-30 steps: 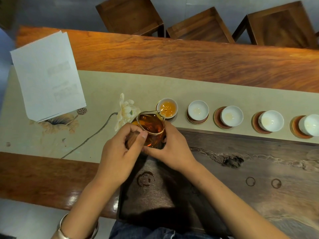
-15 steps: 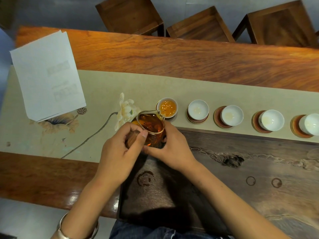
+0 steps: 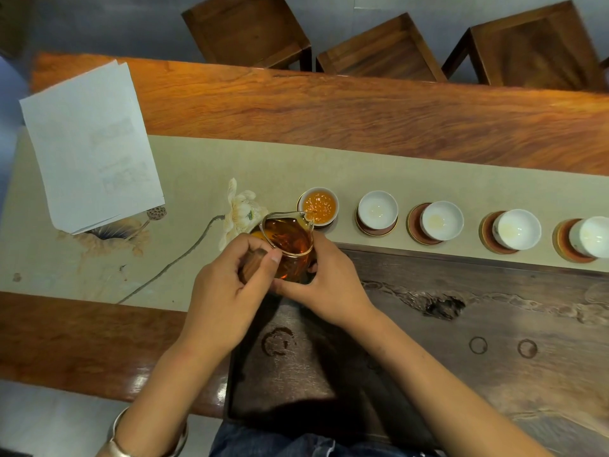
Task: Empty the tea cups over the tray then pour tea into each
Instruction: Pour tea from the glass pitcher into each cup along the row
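Head view. Glass pitcher (image 3: 290, 247) of dark amber tea held tilted over the far-left corner of the dark wooden tea tray (image 3: 461, 341), spout touching or just over the near rim of the first cup (image 3: 319, 206). Contact itself hard to judge; no stream can be made out. That cup holds orange tea with a rippled surface.

Left hand (image 3: 224, 291): fingers curled round the pitcher's brown wooden handle (image 3: 252, 263), thumb laid along the top toward the glass. Most of the handle is hidden inside the grip. Right hand (image 3: 324, 282): fingers curled against the pitcher's right side and base, steadying it; fingertips are behind the glass and cannot be seen, so how far they wrap is unclear.

Four white cups in a row to the right on the beige runner (image 3: 428, 173): second cup (image 3: 377, 208), third cup (image 3: 441, 220), fourth cup (image 3: 518, 229), and fifth cup (image 3: 591, 235), which is cut off by the right edge. Each sits on a reddish-brown coaster; faint yellowish residue in the bottoms, no fill.

Tray surface shows wet ring marks; its near edge is cut by the frame bottom. White papers (image 3: 89, 143) lie far left on the tabletop (image 3: 362, 110). Printing on them too faint to read. Silver bracelet (image 3: 122, 443) on left wrist, partly cropped.
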Demonstrator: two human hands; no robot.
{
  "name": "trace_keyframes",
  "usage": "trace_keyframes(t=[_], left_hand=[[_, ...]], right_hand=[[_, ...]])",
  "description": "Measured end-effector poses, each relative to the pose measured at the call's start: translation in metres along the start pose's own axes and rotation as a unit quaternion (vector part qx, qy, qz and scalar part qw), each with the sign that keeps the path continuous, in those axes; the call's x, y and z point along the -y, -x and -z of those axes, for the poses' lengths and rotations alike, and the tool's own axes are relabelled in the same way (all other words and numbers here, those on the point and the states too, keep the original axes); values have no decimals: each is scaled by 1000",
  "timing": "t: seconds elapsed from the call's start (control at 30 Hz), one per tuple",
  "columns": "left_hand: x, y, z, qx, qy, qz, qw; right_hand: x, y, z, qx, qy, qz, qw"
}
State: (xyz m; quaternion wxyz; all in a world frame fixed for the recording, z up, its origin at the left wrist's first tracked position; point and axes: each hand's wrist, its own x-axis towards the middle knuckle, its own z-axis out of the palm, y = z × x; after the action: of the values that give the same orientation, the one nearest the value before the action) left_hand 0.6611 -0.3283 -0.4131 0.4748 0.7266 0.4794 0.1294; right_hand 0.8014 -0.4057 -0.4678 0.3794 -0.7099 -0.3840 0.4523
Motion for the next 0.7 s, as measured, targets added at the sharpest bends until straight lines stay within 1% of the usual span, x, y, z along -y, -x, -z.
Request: trace_keyframes(t=[0.33,0.7], left_hand=[[-2,-2,1,-3,-8,-9,1000],[-2,2,2,-5,-11,-14,1000]], right_hand=[[1,0,-1,-2,-3,-1,1000],[1,0,0,-8,-2,20,1000]])
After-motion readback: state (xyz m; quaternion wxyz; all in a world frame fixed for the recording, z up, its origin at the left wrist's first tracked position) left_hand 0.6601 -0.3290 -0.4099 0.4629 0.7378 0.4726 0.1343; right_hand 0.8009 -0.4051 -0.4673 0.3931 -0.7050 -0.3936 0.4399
